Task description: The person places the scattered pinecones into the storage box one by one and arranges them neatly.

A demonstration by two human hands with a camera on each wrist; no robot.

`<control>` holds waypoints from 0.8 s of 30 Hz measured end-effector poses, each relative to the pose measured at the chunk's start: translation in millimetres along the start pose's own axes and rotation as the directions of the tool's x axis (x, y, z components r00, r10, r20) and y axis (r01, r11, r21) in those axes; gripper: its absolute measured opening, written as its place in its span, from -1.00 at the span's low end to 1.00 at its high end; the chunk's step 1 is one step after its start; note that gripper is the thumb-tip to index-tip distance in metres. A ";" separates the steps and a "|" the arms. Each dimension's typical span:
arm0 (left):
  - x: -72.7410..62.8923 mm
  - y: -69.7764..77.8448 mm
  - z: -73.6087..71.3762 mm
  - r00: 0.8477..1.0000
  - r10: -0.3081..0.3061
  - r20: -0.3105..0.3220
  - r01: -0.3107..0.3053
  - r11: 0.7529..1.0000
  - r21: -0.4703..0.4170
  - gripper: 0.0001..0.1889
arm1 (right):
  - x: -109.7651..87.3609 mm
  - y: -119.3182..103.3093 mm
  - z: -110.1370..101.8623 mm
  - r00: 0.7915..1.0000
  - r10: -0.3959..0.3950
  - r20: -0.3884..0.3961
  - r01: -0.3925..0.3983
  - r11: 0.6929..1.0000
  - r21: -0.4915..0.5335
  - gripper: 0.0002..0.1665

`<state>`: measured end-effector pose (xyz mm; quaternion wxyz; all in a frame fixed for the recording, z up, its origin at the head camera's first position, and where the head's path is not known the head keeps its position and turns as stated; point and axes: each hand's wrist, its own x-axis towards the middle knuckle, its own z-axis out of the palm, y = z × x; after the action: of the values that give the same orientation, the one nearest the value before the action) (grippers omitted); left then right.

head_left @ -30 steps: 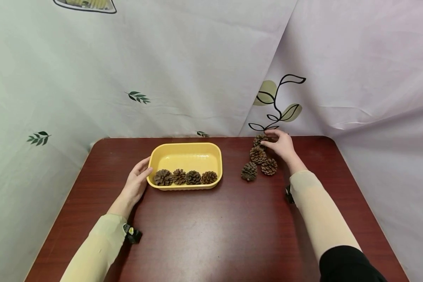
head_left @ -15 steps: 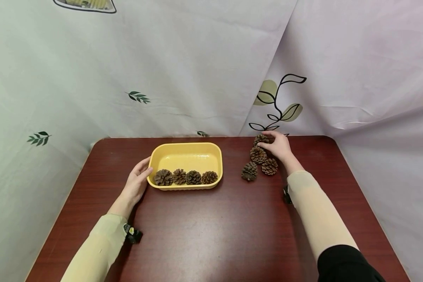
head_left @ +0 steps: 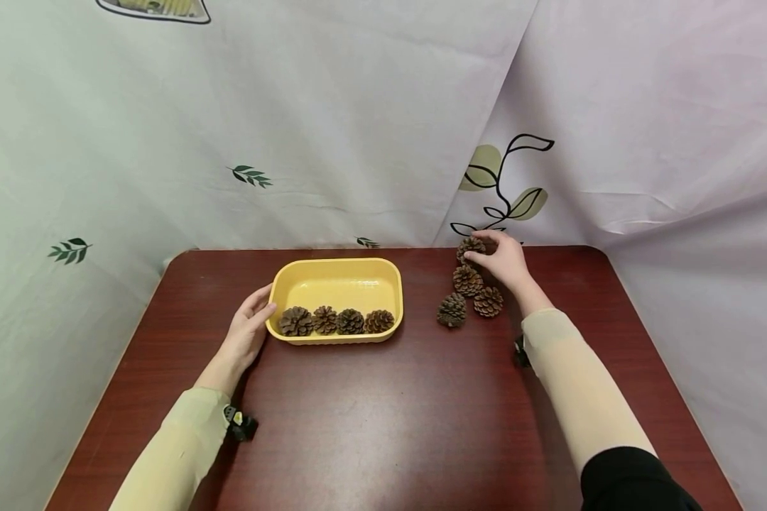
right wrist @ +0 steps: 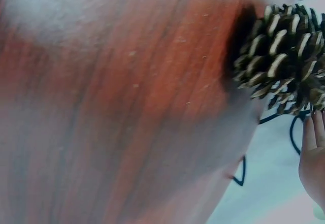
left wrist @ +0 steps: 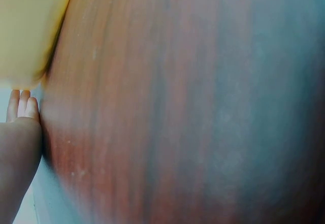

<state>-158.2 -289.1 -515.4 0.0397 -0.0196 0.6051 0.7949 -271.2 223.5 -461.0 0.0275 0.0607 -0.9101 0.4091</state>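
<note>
A yellow rectangular dish point(head_left: 335, 260) stands toward the back of the table. Several brown pine cones point(head_left: 350, 321) sit in a row along its near side. My left hand point(head_left: 246, 330) holds the dish's left end, thumb at the rim and fingers along the outer wall. At the table's back edge, my right hand point(head_left: 503, 264) pinches another pine cone point(head_left: 470, 250) between thumb and fingers. Three more pine cones point(head_left: 468, 281) lie just in front of it. In the right wrist view, a large pine cone point(right wrist: 284, 51) appears close beside the right fingers point(right wrist: 311, 132).
The dark red wooden table point(head_left: 371, 419) ends at the back against a whitish cloth point(head_left: 358, 128) printed with leaves. Cloth also hangs at both sides. A small black camera point(head_left: 239, 424) is on the left wrist.
The right hand has closed its pinch on the back pine cone and shifted it slightly up and left. The left hand and the dish have stayed put.
</note>
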 end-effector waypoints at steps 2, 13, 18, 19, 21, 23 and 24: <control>-0.5 -0.1 -0.3 1.000 0.003 0.002 -0.003 1.000 0.003 -0.62 | -0.4 -5.3 -0.3 1.000 -0.012 -0.005 0.012 1.000 0.010 -0.37; 0.0 -0.2 0.9 1.000 0.013 -0.003 -0.013 1.000 -0.019 -0.63 | -5.3 -36.9 7.4 0.996 -0.084 -0.003 0.084 0.991 0.101 -0.38; 0.1 0.1 1.1 1.000 0.013 -0.002 -0.013 1.000 -0.015 -0.63 | -7.6 -50.9 16.1 0.990 -0.141 0.019 0.137 0.981 0.140 -0.41; 0.0 0.3 1.2 1.000 0.013 -0.001 -0.013 1.000 -0.014 -0.63 | -8.3 -53.9 17.9 0.988 -0.151 0.024 0.146 0.978 0.149 -0.41; -0.1 0.4 1.1 1.000 0.012 -0.003 -0.012 1.000 -0.015 -0.63 | -10.0 -60.9 21.9 0.985 -0.170 0.029 0.164 0.973 0.160 -0.41; -0.5 0.6 1.3 1.000 0.010 -0.005 -0.010 1.000 -0.013 -0.63 | -11.3 -67.2 26.6 0.980 -0.196 0.033 0.188 0.969 0.159 -0.41; -0.6 0.8 1.4 1.000 0.009 -0.005 -0.009 1.000 -0.014 -0.63 | -12.0 -70.3 29.0 0.977 -0.209 0.034 0.202 0.967 0.153 -0.41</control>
<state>-157.6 -288.0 -514.2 0.0345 -0.0194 0.5998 0.7991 -250.0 156.6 -429.3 0.0425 0.1668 -0.8661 0.4692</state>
